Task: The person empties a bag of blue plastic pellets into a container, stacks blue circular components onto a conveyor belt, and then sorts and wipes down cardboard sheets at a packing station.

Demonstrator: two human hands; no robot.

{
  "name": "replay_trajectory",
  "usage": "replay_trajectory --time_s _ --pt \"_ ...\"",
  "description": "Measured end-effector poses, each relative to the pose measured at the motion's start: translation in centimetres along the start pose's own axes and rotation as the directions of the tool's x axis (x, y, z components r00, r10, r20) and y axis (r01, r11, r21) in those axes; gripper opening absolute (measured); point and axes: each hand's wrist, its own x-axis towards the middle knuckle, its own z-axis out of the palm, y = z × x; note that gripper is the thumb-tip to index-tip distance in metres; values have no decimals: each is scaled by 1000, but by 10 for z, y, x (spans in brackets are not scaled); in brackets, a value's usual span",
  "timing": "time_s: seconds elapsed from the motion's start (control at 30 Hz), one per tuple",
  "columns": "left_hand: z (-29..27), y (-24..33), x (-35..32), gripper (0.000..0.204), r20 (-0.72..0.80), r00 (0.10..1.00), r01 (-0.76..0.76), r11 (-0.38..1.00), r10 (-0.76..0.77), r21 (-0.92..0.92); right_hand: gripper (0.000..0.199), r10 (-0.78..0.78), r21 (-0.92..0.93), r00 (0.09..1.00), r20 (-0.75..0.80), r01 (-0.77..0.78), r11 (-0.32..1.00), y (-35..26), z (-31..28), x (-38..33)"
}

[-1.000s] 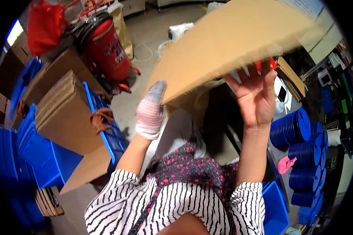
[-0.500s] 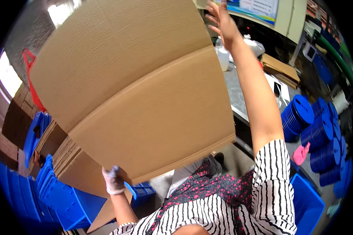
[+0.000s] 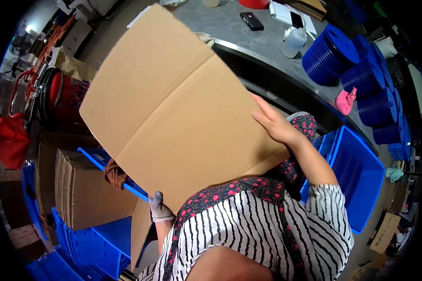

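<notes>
A large flat sheet of brown cardboard (image 3: 173,98) with a crease across it is tilted in front of my body. My gloved left hand (image 3: 160,209) grips its lower left edge, the thumb on the near face and the other fingers hidden behind. My bare right hand (image 3: 275,121) holds the right edge, with the thumb and a finger showing along it and the rest behind the sheet. The sheet's lower edge lies close to my floral apron (image 3: 229,189).
Folded cardboard (image 3: 96,192) stands upright in a blue crate (image 3: 103,246) at left. A grey metal table (image 3: 211,21) runs along the far side. Stacked blue ribbed spools (image 3: 330,54) and a blue bin (image 3: 361,182) with more discs are at right. A red barrel (image 3: 70,100) stands far left.
The cardboard has come down and closer to my body. My right hand, spread and raised beside the sheet before, has lowered and now grips its right edge. The view has turned.
</notes>
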Motion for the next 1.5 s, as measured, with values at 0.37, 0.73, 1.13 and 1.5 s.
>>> replay_trajectory --time_s 0.37,0.73,1.13,1.5 --pt "10 5 22 63 118 993 -1 1000 -1 18 49 250 798 849 -466 282 532 20 61 -67" --pt "195 47 127 53 24 990 -123 924 141 -362 51 227 884 909 -349 239 401 -12 169 70" --pt "95 147 178 44 -197 866 -498 759 459 -419 61 305 723 942 -140 -113 681 60 90 -21" --pt "37 192 202 29 -7 739 -668 735 673 114 74 282 693 941 -186 -78 717 89 31 -61"
